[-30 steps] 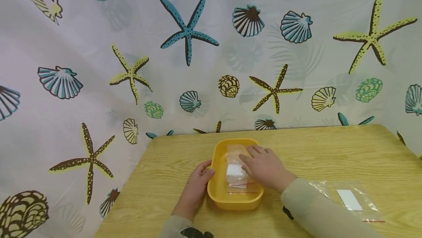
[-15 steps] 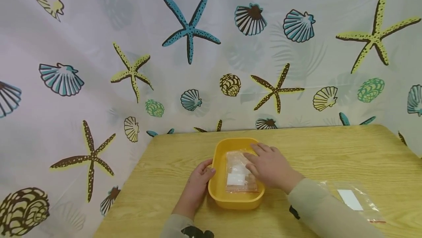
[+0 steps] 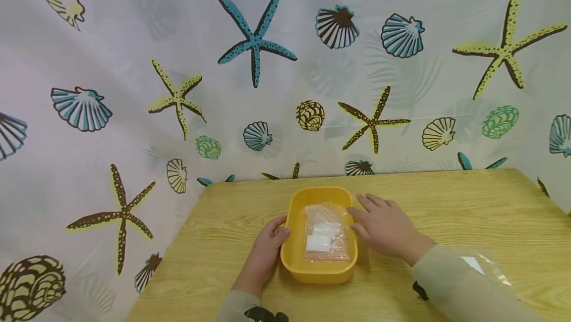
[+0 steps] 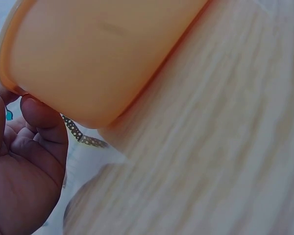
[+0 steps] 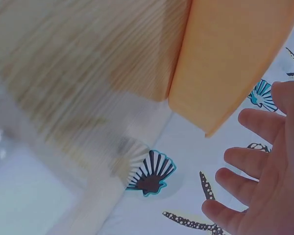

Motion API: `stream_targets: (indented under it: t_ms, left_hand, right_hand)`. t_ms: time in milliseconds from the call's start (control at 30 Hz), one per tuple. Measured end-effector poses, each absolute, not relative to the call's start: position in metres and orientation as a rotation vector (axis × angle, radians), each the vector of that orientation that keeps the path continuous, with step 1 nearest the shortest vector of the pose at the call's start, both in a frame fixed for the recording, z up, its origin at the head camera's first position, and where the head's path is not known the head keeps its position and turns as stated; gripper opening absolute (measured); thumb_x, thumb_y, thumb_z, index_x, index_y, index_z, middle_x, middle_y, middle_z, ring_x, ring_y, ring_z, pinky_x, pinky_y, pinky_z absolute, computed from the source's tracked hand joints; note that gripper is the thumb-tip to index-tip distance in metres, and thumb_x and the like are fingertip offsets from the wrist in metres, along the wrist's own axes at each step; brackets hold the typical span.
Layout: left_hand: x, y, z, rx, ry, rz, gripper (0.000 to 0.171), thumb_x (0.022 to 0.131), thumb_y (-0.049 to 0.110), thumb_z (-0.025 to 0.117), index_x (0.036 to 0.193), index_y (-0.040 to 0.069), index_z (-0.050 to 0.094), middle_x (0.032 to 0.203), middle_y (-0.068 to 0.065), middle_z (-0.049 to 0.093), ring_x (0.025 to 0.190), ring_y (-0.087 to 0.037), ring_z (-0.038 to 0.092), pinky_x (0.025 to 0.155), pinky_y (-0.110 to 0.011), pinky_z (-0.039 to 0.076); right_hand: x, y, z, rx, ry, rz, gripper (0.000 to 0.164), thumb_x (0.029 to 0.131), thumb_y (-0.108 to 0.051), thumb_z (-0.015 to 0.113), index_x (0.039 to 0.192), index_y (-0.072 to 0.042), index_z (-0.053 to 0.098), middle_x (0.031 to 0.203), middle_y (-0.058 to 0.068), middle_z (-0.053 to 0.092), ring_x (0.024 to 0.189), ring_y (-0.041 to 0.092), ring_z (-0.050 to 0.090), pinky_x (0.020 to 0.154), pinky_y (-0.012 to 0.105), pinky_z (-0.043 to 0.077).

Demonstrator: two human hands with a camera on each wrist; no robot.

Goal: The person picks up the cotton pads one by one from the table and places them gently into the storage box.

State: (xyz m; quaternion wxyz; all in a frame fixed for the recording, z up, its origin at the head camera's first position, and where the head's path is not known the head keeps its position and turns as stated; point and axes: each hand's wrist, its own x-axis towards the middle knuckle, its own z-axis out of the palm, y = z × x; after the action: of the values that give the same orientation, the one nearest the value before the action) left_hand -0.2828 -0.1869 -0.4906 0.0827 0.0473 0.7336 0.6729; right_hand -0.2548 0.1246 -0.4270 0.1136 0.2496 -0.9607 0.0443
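A yellow plastic tub (image 3: 317,277) stands on the wooden table. Inside lie clear zip bags (image 3: 337,254) in an overlapping pile, with white rectangular pieces (image 3: 318,243) in them. My left hand (image 3: 266,247) pinches the tub's left rim, thumb over the edge and fingers outside; the left wrist view shows those fingers (image 4: 41,115) curled up against the tub wall (image 4: 103,58). Just beyond the right rim is my right hand (image 3: 387,227), fingers spread and holding nothing. In the right wrist view its fingers (image 5: 245,161) stand apart from the tub.
To the right, another clear bag (image 3: 495,267) with a white piece lies on the table (image 3: 446,203), partly hidden by the right sleeve (image 3: 455,280). A curtain (image 3: 285,79) printed with shells and starfish hangs behind the table and at its left.
My right hand has moved from over the bags out to the right of the tub. The bags in the tub now overlap more closely. My left hand keeps its place on the rim.
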Motion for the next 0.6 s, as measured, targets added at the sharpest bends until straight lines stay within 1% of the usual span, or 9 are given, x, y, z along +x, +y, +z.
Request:
stream_targets:
  t_ms: [200, 367, 600]
  left_hand:
    - [-0.281, -0.187, -0.49, 0.148, 2.188, 2.015, 0.05, 0.106, 0.024, 0.055, 0.152, 0.009, 0.043, 0.11, -0.018, 0.059, 0.095, -0.024, 0.062, 0.082, -0.032, 0.055]
    - [-0.281, -0.187, -0.49, 0.171, 2.193, 2.02, 0.05, 0.107, 0.024, 0.053, 0.153, 0.008, 0.042, 0.111, -0.018, 0.059, 0.094, -0.024, 0.061, 0.082, -0.032, 0.055]
    - [-0.28, -0.188, -0.489, 0.166, 2.196, 2.014, 0.05, 0.106, 0.025, 0.055, 0.152, 0.01, 0.043, 0.111, -0.018, 0.059, 0.093, -0.024, 0.062, 0.081, -0.032, 0.054]
  right_hand:
    - [-0.249, 0.141, -0.427, 0.713, -2.787, 0.128, 0.048, 0.104, -0.043, 0.051, 0.144, -0.017, 0.059, 0.154, 0.018, 0.044, 0.14, 0.041, 0.04, 0.106, 0.063, 0.036]
    - [-0.242, 0.156, -0.426, 0.715, -2.783, 0.098, 0.051, 0.104, -0.046, 0.05, 0.147, -0.018, 0.056, 0.154, 0.014, 0.044, 0.14, 0.04, 0.04, 0.107, 0.062, 0.036]
    - [-0.231, 0.176, -0.426, 0.715, -2.794, 0.106, 0.056, 0.104, -0.053, 0.047, 0.149, -0.021, 0.053, 0.155, 0.011, 0.045, 0.14, 0.041, 0.039, 0.104, 0.065, 0.036]
